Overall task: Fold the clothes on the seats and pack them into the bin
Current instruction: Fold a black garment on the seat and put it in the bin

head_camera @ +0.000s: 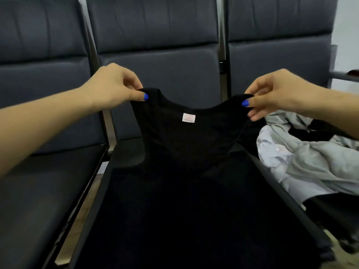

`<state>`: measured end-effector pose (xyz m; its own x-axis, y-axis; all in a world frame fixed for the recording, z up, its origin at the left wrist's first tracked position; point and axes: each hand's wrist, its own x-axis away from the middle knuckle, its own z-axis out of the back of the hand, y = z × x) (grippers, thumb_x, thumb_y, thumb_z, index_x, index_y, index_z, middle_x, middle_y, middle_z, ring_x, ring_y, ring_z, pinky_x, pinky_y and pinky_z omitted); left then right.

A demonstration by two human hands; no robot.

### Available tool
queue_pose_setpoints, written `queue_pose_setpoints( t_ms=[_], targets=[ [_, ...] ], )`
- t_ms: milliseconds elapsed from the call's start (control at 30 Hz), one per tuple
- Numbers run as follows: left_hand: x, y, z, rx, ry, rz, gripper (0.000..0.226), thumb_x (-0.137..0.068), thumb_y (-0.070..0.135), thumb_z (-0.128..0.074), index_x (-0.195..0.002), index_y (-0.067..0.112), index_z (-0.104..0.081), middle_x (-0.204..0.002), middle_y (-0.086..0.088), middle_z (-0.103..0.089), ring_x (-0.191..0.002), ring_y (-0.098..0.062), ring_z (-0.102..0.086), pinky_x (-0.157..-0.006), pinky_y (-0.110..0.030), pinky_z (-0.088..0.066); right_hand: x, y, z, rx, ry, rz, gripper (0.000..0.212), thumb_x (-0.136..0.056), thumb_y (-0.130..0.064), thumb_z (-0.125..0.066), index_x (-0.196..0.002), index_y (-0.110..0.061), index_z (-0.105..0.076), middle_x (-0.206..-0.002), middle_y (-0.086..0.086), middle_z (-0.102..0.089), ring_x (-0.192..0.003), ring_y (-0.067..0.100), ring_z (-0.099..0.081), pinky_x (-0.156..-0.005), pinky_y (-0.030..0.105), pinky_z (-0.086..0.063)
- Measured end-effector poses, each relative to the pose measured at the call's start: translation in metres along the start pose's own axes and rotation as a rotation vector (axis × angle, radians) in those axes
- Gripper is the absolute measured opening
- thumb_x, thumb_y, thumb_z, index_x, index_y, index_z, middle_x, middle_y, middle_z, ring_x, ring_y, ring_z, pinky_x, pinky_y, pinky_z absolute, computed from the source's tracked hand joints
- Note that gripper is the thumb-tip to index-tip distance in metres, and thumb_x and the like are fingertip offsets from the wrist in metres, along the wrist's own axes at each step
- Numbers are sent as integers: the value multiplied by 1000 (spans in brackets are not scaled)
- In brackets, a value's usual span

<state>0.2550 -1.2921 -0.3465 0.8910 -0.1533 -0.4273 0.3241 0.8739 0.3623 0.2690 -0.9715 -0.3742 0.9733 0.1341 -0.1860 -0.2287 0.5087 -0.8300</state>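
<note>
Both arms reach forward — left grip [118,85] and right grip [272,92] raised, apart, each pinching thumb to fingers.

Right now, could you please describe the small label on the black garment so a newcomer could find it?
Find the middle seat; a black sleeveless top hangs over it. Just under its neckline sits a small pale pink label, the only light patch on the dark fabric.
</note>
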Motion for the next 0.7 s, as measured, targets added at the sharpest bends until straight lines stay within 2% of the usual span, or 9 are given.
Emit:
queue_pose_setpoints(
  t_ms=[133,233,300,333,400,433,500,600,700],
  targets=[
    [54,13,9,14,-73,-62,14,-74,23,-78,-69,28,-66,-60,10,-65,-57,3,-56,-54,-4,-38,48,4,4,52,-76,-51,10,-78,-2,-70,-86,-2,-64,-64,9,-69,-67,25,-72,-62,30,-60],
    [96,10,0,46,-142,-67,20,-69,22,-82,-61,31,-66,-61,18,-63,-51,5,-53,-54,-5,-38,83,12,-3,75,-184,-105,22,-64,-7,-74,-83,-3,-64,-63,10,-67,-64,26,-71,-63,36,-60],
    [123,4,-10,95,-217,-51,15,-67,21,-82,-65,29,-69,-62,15,-63,-47,2,-49,-50,-6,-36,107,25,-15,79,-265,-147,18,-67,-2,-74,-82,-3,-63,-64,10,-65,-60,24,-69,-59,36,-60],
    [137,-1,-15,122,-260,-44,19,-67,22,-82,-71,35,-69,-62,13,-63,-46,1,-48,-49,-6,-36,119,33,-21,82,-311,-170,14,-72,1,-72,-82,-4,-62,-65,9,-63,-59,23,-69,-56,35,-60],
    [161,-12,-22,201,-349,-29,17,-67,29,-83,-70,40,-70,-64,11,-64,-48,-3,-47,-51,-11,-37,140,48,-34,128,-419,-216,11,-80,0,-70,-83,-7,-62,-71,5,-61,-60,20,-67,-49,31,-56],
    [171,-19,-25,240,-400,-24,13,-65,39,-83,-70,40,-70,-66,11,-65,-51,-7,-49,-54,-18,-42,149,55,-39,183,-487,-230,10,-81,-4,-70,-84,-10,-62,-75,2,-61,-61,18,-66,-46,28,-53],
    [189,-31,-31,287,-534,-29,25,-57,59,-79,-71,40,-72,-72,10,-66,-58,-13,-53,-59,-29,-47,164,64,-48,305,-619,-242,9,-84,-13,-70,-85,-19,-63,-83,-3,-61,-63,13,-65,-46,23,-49],
    [211,-42,-47,335,-745,-41,34,-52,67,-76,-75,43,-71,-77,12,-65,-59,-3,-52,-57,-20,-44,174,73,-60,391,-771,-234,13,-86,-20,-69,-83,-30,-61,-88,-10,-58,-65,12,-63,-49,22,-48],
    [227,-45,-65,364,-916,-8,25,-59,59,-78,-77,45,-70,-81,16,-65,-62,-1,-51,-59,-16,-41,173,79,-71,411,-908,-232,9,-86,-24,-69,-88,-31,-63,-95,-8,-63,-67,8,-61,-54,22,-50]
  ],
)
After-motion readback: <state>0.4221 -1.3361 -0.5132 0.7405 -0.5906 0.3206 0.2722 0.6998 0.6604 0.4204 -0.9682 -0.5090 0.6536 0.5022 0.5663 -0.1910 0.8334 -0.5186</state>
